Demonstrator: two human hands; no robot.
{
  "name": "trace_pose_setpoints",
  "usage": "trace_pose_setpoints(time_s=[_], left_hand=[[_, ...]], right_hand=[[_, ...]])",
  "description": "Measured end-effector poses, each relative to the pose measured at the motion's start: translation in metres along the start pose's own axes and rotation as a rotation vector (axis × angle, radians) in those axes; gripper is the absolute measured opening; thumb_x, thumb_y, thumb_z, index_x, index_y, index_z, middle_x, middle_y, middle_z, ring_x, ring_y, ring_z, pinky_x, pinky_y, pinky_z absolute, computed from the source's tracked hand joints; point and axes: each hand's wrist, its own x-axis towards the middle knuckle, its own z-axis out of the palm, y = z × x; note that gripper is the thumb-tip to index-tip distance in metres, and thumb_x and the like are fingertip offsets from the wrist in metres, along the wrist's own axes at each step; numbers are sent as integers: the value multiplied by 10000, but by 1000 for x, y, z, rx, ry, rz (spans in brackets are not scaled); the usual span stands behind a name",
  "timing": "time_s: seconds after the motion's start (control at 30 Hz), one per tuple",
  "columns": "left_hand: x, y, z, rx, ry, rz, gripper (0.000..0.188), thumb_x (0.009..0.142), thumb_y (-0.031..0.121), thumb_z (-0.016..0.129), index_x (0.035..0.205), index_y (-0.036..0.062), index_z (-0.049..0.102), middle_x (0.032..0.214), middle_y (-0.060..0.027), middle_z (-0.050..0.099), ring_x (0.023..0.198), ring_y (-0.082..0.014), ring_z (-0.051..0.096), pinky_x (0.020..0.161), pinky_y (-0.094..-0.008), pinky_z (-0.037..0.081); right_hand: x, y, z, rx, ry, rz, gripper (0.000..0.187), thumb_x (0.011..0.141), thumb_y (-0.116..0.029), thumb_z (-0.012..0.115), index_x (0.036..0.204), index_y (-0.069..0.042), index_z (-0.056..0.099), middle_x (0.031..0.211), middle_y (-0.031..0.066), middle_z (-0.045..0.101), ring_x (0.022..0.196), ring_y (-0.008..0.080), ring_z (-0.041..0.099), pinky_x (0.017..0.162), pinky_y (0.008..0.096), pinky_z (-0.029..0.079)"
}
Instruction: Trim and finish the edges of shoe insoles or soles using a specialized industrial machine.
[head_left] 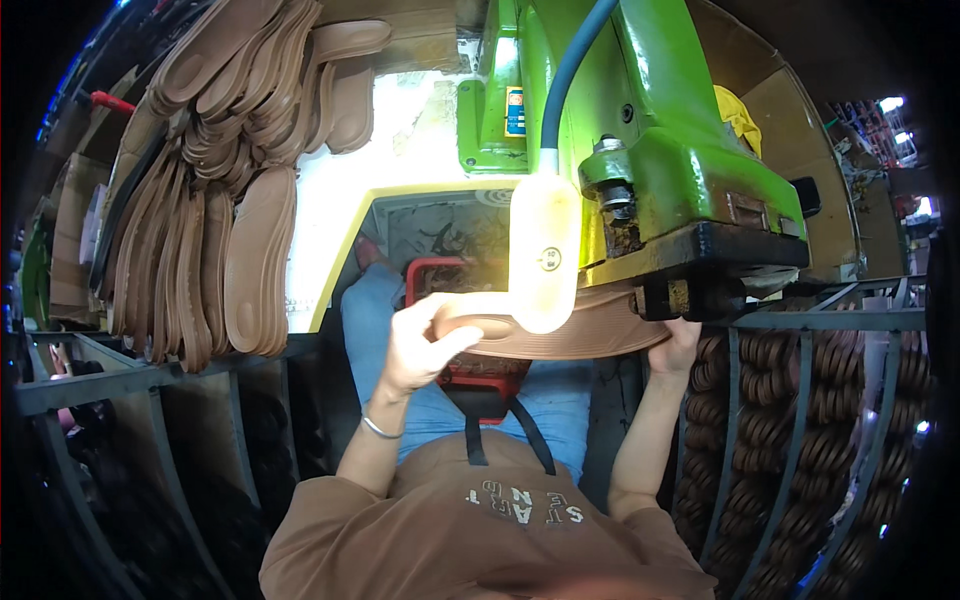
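Note:
A brown shoe sole [590, 338] stretches between my two hands, just under the head of a green machine [660, 170]. My left hand [420, 343] grips one end, with the thumb along the sole's near face. Around the other end my right hand [676, 347] is closed, its fingers partly hidden behind the sole and the black machine part [690, 297]. The sole's right stretch touches or lies close against that black part; I cannot tell which. A pale lamp head [545, 250] on a blue flexible neck hangs in front and covers part of the sole's upper edge.
Stacks of brown soles [262, 260] lie on the white table [405, 130] at the left. Below, a red crate [425, 268] stands between my legs. Racks with metal bars [800, 400] flank me, the right one full of brown soles. A cardboard box [830, 160] stands behind the machine.

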Motion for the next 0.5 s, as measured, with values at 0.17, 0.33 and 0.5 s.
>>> trace_pose_setpoints(time_s=[0.17, 0.33, 0.5], left_hand=[[11, -13, 37, -2, -5, 128, 287, 787, 39, 689, 1059, -29, 630, 1007, -95, 658, 883, -112, 602, 803, -255, 476], [15, -8, 25, -72, 41, 194, 272, 787, 37, 685, 1034, -56, 620, 955, -107, 663, 858, -137, 615, 787, -267, 490], [6, -11, -15, -105, 177, 143, 344, 727, 26, 700, 1034, -80, 588, 949, -116, 646, 868, -164, 620, 792, -269, 487]], right_hand=[[18, -25, -12, 24, 53, -91, 445, 788, 23, 572, 1216, 52, 455, 1106, 121, 582, 980, 205, 581, 901, 311, 442], [15, -9, 2, 49, 75, -64, 468, 779, 35, 558, 1231, 55, 438, 1133, 119, 563, 1015, 198, 560, 912, 308, 434], [-1, 11, 38, 30, 17, -32, 427, 772, 42, 564, 1186, 52, 463, 1078, 109, 592, 963, 183, 592, 875, 303, 462]])
